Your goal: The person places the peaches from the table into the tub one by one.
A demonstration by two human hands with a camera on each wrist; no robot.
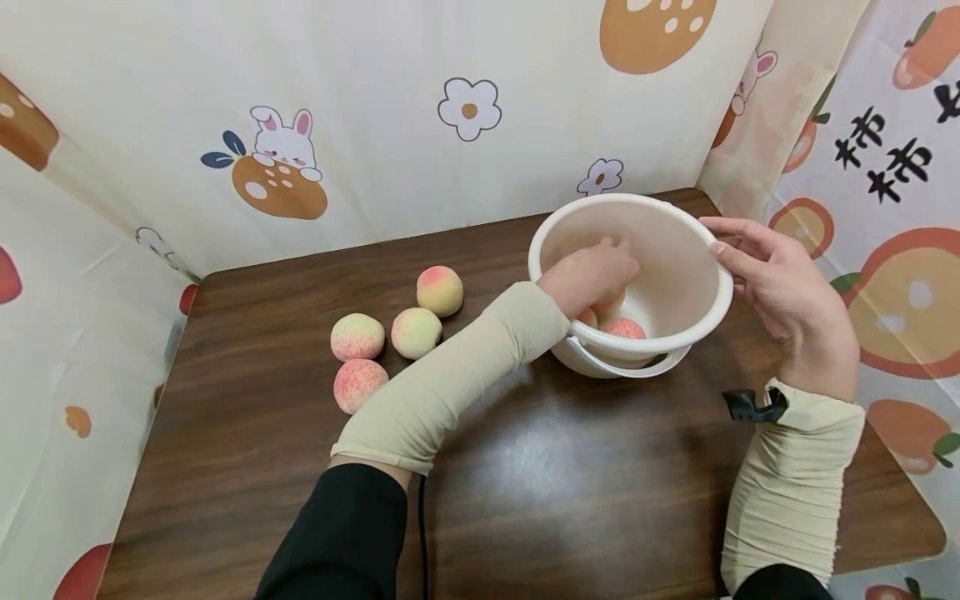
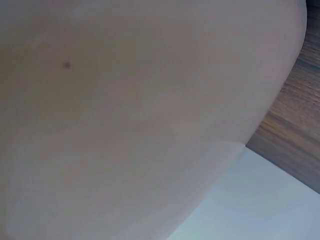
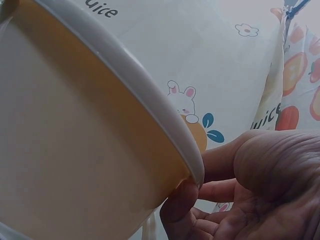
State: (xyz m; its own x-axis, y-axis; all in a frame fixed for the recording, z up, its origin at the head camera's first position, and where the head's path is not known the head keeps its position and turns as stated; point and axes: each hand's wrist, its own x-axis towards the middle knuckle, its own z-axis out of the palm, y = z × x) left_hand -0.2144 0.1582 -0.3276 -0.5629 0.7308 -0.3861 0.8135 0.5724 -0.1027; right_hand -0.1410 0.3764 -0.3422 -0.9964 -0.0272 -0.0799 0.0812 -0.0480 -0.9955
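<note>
A white bucket (image 1: 708, 321) stands tilted toward me at the back right of the table, its handle hanging down in front. My left hand (image 1: 592, 275) reaches over the rim into the bucket, above several peaches, among them a reddish peach (image 1: 624, 328). Part of another peach shows right under that hand; whether the fingers hold it is hidden. With thumb and fingers, my right hand (image 1: 783, 287) pinches the bucket's right rim, as the right wrist view also shows, where the hand (image 3: 225, 195) grips the edge. In the left wrist view, blurred skin fills most of the picture.
Left of the bucket on the brown table (image 1: 247, 400) lie several peaches: a yellow-pink peach (image 1: 439, 291), a pale peach (image 1: 416, 333), a speckled peach (image 1: 357, 337) and a red peach (image 1: 360, 385). A printed curtain (image 1: 390, 183) borders the table's back. A black cable (image 1: 423, 533) runs beside my left sleeve.
</note>
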